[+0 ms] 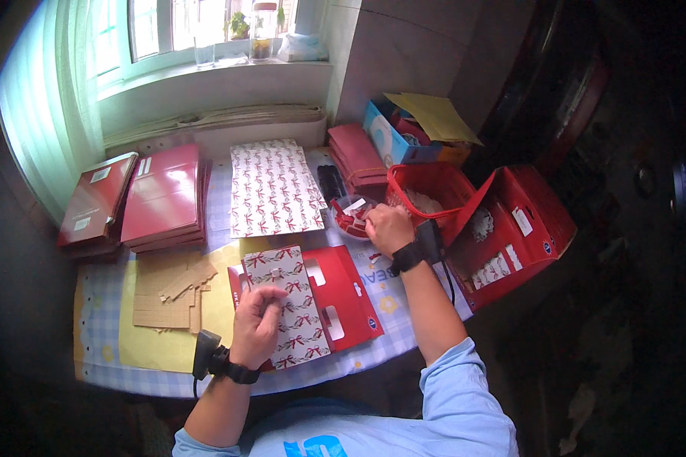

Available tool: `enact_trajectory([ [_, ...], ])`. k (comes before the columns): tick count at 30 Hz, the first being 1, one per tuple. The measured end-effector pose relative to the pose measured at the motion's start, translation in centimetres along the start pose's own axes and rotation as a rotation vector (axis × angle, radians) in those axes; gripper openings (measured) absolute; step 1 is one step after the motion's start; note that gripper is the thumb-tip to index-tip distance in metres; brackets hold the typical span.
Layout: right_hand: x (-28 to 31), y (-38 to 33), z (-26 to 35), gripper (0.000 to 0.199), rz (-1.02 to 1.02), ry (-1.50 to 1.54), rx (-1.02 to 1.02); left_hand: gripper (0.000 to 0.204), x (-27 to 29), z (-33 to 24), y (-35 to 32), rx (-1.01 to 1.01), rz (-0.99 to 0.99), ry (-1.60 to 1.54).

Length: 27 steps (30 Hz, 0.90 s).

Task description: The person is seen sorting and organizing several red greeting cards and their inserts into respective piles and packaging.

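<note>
Head view: the left hand (258,324) rests on a ribbon-patterned card (286,305) lying over a red folded box blank (343,293) on the counter (168,346), fingers curled, pinching the card's edge. The right hand (387,228) reaches into a small bowl of red pieces (348,217); its finger grip cannot be determined.

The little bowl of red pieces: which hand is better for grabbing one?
Probably the right hand. Its fingers already reach into the small bowl of red pieces, beside the red basket. The left hand is far from it, resting on the patterned flat bag.
</note>
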State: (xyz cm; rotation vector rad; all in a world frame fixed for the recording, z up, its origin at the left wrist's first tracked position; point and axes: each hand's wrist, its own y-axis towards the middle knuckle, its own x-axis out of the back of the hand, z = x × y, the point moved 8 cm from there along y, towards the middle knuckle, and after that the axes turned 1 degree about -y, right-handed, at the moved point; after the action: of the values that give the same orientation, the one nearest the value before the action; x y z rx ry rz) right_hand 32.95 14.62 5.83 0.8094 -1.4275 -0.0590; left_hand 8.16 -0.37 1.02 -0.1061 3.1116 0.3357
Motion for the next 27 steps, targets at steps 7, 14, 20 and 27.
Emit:
enact_trajectory([
  [7,4.2,-0.4,2.7,0.012,-0.269,0.548,-0.170,0.018,0.2,-2.0,-0.2,-0.013,0.029,0.100],
  [14,9.6,-3.2,13.0,0.020,-0.351,0.563,0.251,0.020,0.0,-1.6,-0.1,0.019,0.033,-0.001],
  [20,10.0,-5.3,17.9,0.037,-0.347,0.303,0.520,0.022,-0.1,-2.6,-0.2,-0.040,0.025,-0.075],
  [27,9.3,-3.5,15.8,0.034,-0.292,0.560,0.329,0.017,0.3,-1.1,-0.2,0.026,-0.006,0.092],
])
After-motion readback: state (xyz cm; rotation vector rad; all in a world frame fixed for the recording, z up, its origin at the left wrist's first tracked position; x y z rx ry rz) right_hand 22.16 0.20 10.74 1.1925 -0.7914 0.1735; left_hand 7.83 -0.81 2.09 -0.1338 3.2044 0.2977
